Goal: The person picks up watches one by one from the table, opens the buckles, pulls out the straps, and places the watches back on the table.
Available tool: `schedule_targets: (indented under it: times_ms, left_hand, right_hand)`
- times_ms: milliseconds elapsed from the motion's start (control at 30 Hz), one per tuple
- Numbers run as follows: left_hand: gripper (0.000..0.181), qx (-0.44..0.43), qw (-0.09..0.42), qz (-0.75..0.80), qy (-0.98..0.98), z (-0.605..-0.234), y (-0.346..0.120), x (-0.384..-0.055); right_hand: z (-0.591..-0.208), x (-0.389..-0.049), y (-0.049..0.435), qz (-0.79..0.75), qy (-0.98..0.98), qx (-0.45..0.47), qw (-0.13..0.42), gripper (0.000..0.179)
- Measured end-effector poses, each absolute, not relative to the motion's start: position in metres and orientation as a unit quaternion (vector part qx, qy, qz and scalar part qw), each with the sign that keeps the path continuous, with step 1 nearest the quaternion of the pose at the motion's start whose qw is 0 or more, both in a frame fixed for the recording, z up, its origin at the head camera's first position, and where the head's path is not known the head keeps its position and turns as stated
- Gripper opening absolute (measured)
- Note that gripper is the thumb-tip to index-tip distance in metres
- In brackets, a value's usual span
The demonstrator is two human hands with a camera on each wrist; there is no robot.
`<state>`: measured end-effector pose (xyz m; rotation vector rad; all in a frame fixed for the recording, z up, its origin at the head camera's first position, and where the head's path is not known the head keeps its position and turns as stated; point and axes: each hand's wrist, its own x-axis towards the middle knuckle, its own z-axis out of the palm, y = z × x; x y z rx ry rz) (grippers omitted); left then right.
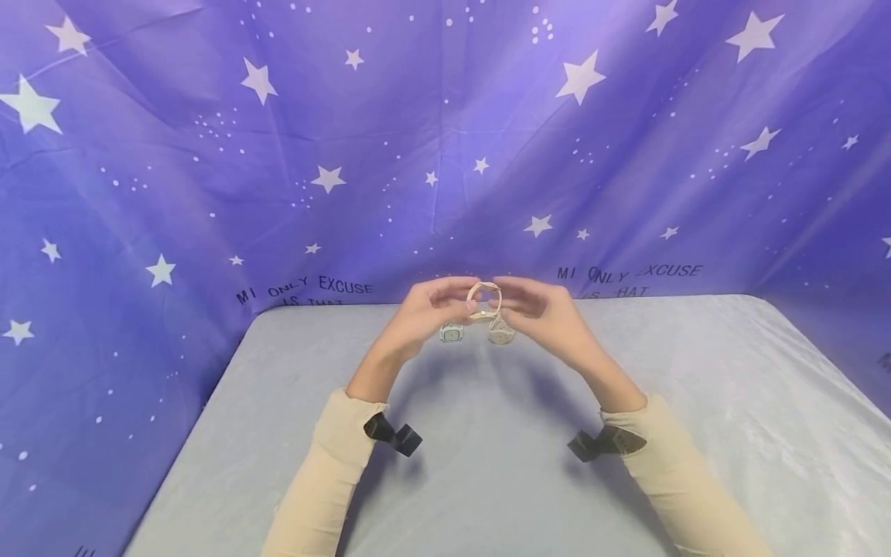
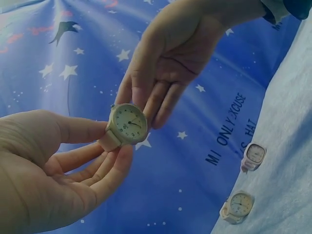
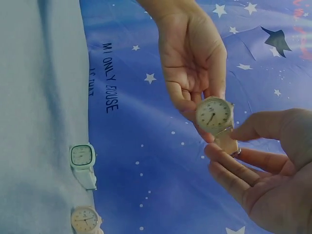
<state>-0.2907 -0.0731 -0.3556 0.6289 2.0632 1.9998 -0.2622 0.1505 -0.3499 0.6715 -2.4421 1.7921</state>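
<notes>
A cream-coloured round-faced wristwatch [image 2: 129, 123] is held up between both hands, its strap forming a loop in the head view. My left hand [image 1: 426, 311] pinches it from one side, thumb and fingertips at the case and strap in the left wrist view. From the other side my right hand [image 1: 546, 313] pinches the strap, as the right wrist view shows. On the table beyond lie a white watch [image 3: 82, 155] with a green-rimmed square face and a pale round-faced watch [image 3: 85, 219]. A pinkish square-faced watch [image 2: 255, 153] also shows in the left wrist view.
A grey-white cloth [image 1: 487, 480] covers the table. Behind it hangs a purple-blue curtain [image 1: 445, 116] with white stars and lettering, close to the table's far edge. Black wrist cameras [image 1: 407, 440] sit at both cuffs.
</notes>
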Motion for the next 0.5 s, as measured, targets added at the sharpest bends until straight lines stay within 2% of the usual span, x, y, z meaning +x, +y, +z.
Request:
schedule_targets:
  times_ms: [367, 500]
  left_hand:
    - [0.047, 0.212, 0.068, 0.663, 0.715, -0.3597, -0.066, -0.2894]
    - [0.046, 0.213, 0.062, 0.651, 0.726, -0.3569, -0.066, -0.2898]
  right_hand:
    - [-0.3501, -0.2642, 0.155, 0.596, -0.787, 0.158, 0.009, 0.052]
    - [-0.3479, -0.2656, 0.1542, 0.584, -0.796, 0.158, 0.019, 0.043]
